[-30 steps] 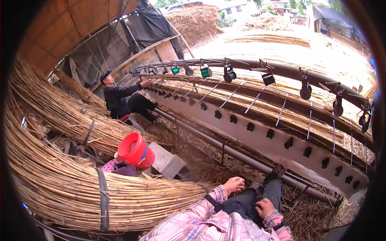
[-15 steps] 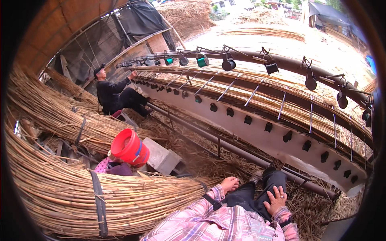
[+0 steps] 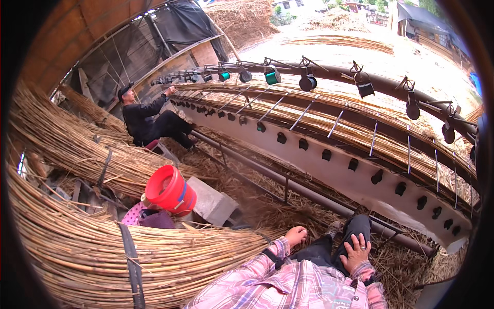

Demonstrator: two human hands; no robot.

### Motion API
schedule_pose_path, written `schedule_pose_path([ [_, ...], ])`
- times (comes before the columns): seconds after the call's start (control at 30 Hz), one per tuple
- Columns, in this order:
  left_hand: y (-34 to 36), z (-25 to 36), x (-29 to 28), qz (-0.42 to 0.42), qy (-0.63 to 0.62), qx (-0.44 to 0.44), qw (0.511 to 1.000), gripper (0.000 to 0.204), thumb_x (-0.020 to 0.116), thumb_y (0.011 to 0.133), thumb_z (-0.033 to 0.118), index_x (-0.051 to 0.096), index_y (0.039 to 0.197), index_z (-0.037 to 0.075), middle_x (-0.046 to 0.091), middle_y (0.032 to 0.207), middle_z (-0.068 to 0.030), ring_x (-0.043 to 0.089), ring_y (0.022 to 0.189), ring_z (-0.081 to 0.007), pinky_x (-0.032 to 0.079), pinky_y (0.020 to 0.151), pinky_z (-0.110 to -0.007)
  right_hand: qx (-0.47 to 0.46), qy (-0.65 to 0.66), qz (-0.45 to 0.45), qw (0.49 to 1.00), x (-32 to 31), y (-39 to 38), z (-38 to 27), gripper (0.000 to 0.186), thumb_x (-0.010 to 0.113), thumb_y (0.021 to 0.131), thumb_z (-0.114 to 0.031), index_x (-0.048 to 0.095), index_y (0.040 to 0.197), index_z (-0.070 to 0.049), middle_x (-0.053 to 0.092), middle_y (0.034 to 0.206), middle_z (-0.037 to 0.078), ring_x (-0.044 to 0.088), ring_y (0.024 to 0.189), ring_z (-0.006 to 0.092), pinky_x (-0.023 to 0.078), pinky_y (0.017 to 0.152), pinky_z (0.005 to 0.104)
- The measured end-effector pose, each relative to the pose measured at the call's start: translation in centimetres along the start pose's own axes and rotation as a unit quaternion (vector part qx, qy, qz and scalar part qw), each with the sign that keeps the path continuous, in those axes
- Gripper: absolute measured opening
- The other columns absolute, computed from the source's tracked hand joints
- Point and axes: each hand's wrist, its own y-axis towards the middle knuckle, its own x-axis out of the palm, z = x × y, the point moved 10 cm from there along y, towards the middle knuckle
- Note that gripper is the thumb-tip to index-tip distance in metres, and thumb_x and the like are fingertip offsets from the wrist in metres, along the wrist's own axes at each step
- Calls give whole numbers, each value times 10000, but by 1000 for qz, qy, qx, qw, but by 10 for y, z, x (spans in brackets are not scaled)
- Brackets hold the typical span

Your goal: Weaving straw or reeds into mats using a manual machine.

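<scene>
My right hand (image 3: 356, 252) lies flat on my dark-trousered knee, its fingers spread and a ring on one of them. My left hand (image 3: 296, 236) rests beside my other thigh, near the end of a thick reed bundle (image 3: 195, 252); its fingers are loosely curled, and I see nothing in them. Ahead of me stretches a long loom frame with a layer of reeds (image 3: 329, 135) on it. Spools of thread (image 3: 307, 83) hang from its upper pipe (image 3: 381, 77). Dark weights (image 3: 327, 154) line its pale lower board (image 3: 339, 177).
A red bucket (image 3: 171, 190) stands by a concrete block (image 3: 213, 201) at left, beside a purple cloth (image 3: 157, 220). A person in dark clothes (image 3: 154, 123) sits at the far end, one hand at the frame. A metal rail (image 3: 309, 194) runs along the straw-covered ground before my feet.
The whole view has shifted slightly, so the loom and bucket appear a little further right and lower. Both my hands keep their places on or by my legs.
</scene>
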Motion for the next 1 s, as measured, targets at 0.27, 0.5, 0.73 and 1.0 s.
schedule_pose_path([
  [0.27, -69, -31, -9, 34, -79, -235, 968, 174, 517, 886, 193, 564, 1003, 73, 601, 860, -28, 557, 692, -96, 452, 581, -219, 74, 41, -77, 993, 27, -30, 33, 537, 679, 701, -357, 542, 1192, -188, 303, 1397, 99, 145, 1351, 337, 171, 1033, 575],
  [0.5, -58, 65, -4, 49, -191, -274, 942, 245, 492, 911, 233, 557, 1086, 74, 614, 947, -45, 586, 804, -119, 473, 679, -240, 177, 125, -153, 964, 78, -55, 97, 547, 616, 778, -367, 477, 1278, -194, 276, 1435, 113, 224, 1329, 344, 258, 1049, 504],
  [0.73, -49, 101, -36, 148, -412, -245, 865, 198, 454, 929, 123, 510, 1071, -2, 558, 857, -64, 537, 707, -130, 475, 603, -252, 282, 185, -219, 916, 106, -87, 165, 600, 579, 818, -371, 411, 1326, -99, 428, 1319, 212, 382, 1246, 356, 324, 1042, 388],
  [1.0, -43, 106, -9, 43, -417, -222, 881, 281, 522, 917, 216, 514, 1103, 5, 596, 959, -116, 589, 831, -182, 499, 700, -278, 643, -97, -372, 662, -22, -424, 246, 782, 609, 776, -502, 334, 1384, -94, 367, 1392, 155, 357, 1283, 300, 307, 1047, 410],
])
